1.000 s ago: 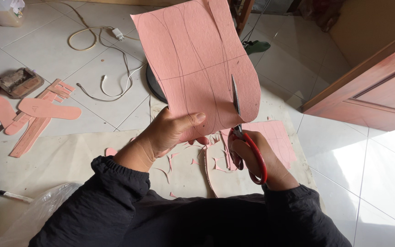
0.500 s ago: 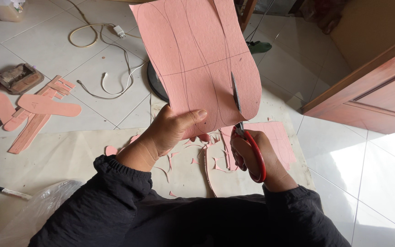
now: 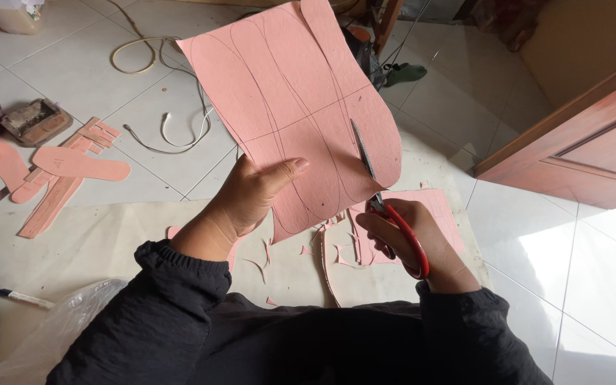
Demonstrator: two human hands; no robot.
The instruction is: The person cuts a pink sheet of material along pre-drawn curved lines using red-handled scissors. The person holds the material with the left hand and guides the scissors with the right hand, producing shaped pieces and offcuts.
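My left hand [image 3: 247, 196] holds up a large pink sheet [image 3: 294, 100] by its lower edge, thumb on the front. Dark curved outlines are drawn across the sheet. My right hand [image 3: 411, 239] grips red-handled scissors [image 3: 386, 203], whose blades point up into the sheet's right side along a drawn line. Below the hands, pink offcuts [image 3: 336, 253] lie on a beige mat [image 3: 94, 242].
Pink sole-shaped cut-outs and strips [image 3: 65, 171] lie on the tiled floor at left, near a small brown block [image 3: 36, 120]. White cables [image 3: 172, 128] trail behind the sheet. A reddish wooden door [image 3: 579, 135] stands at right. A clear plastic bag [image 3: 58, 335] sits lower left.
The scissor blades have advanced a little further up into the sheet. The sheet has tilted slightly, and both hands have shifted with it.
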